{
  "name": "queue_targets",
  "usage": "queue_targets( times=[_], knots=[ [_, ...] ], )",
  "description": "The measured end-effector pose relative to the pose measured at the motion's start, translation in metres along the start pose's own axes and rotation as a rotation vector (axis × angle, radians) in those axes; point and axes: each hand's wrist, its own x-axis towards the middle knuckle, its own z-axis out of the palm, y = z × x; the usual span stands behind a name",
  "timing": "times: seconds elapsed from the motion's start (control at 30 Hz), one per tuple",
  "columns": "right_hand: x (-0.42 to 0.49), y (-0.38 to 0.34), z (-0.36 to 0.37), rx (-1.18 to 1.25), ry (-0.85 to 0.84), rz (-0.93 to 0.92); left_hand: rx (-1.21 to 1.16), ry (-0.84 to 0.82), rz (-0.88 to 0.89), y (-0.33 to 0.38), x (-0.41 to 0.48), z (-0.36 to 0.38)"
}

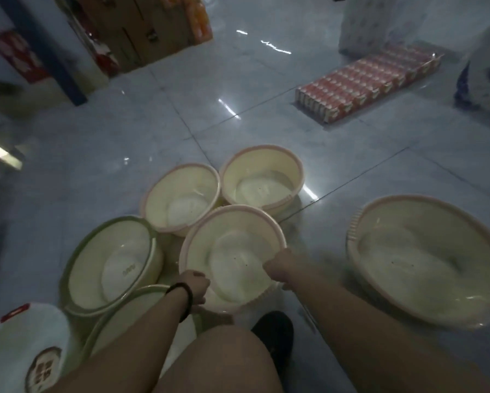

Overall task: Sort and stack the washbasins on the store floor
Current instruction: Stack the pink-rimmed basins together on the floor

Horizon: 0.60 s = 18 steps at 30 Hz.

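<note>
Pink-rimmed washbasin (232,251) is in the middle of the cluster on the tiled floor (96,154). The left hand (194,285) and right hand (277,268) both grip its near rim. Held only there, its far side could dip and knock the rear basin (181,199), or jam askew into the green-rimmed basin (110,262).

Cream pink-rimmed basin (232,259) held by its rim, two similar basins (181,199) behind, large basin (425,259) right, green-rimmed basins (110,262) left

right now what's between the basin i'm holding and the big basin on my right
Head view: only bare floor tile lies between the held pink-rimmed basin and the large pink-rimmed basin.
</note>
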Motion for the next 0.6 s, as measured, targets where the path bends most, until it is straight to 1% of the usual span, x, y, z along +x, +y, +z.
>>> queue_targets(
  times=[0.07,0.13,0.2,0.27,0.33,0.37,0.43,0.5,0.53,0.6],
  knots=[
    [0.02,0.008,0.021,0.057,0.048,0.062,-0.07,0.043,-0.021,-0.013,0.013,0.0],
    [0.04,0.019,0.039,0.137,0.048,0.128,-0.127,0.035,-0.062,-0.021,0.024,0.002],
    [0.05,0.027,0.051,0.284,-0.005,0.207,-0.131,-0.046,-0.096,-0.025,0.032,0.006],
    [0.054,0.031,0.057,0.421,0.001,0.265,-0.077,-0.16,-0.089,-0.019,0.033,0.01],
    [0.059,0.031,0.057,0.427,0.065,0.23,0.029,-0.237,-0.028,-0.011,0.031,0.012],
    [0.06,0.03,0.054,0.391,0.107,0.181,0.07,-0.237,0.012,-0.009,0.029,0.014],
    [0.058,0.024,0.04,0.372,0.171,0.086,0.095,-0.147,0.09,-0.008,0.025,0.015],
    [0.049,0.015,0.019,0.414,0.203,0.016,0.095,0.022,0.145,-0.008,0.023,0.012],
    [0.042,0.013,0.007,0.422,0.208,0.002,0.083,0.108,0.148,-0.007,0.02,0.009],
    [0.03,0.014,-0.02,0.427,0.204,-0.021,0.0,0.212,0.127,-0.007,0.02,0.003]
  ],
)
